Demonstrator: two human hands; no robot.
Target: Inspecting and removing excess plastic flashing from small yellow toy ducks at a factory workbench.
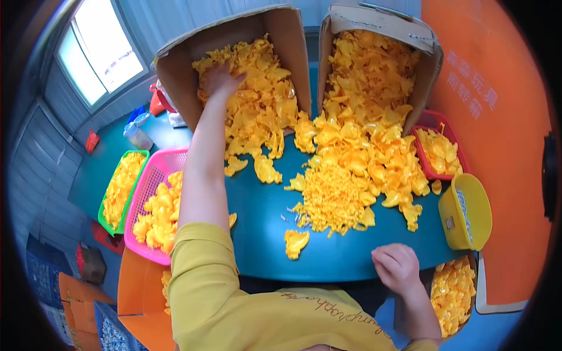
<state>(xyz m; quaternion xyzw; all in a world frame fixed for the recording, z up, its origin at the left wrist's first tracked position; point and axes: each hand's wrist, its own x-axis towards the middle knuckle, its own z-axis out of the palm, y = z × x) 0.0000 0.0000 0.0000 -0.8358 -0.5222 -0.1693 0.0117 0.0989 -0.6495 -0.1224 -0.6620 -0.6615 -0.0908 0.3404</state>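
My left arm stretches far forward into the left cardboard box [293,52], which lies tipped toward me. Inside it, my left hand [219,81] rests among yellow plastic shell pieces [260,111], its thumb and fingers apart. Close to the table's front edge on the right, my right hand [397,268] hovers with curled fingers; whatever it may hold is hidden. Between the hands spreads a heap of larger yellow pieces [351,146], with a mound of small yellow parts [333,202] in front. One single yellow piece [297,243] lies apart, nearest to me.
Another tipped cardboard box [430,44] spills yellow pieces at the right. A red basket [417,153] and a yellow tub [451,216] stand beside it. On the left are a pink basket [140,193] and a green basket [105,205], both filled. Scattered silvery screws [291,210] lie by the mound.
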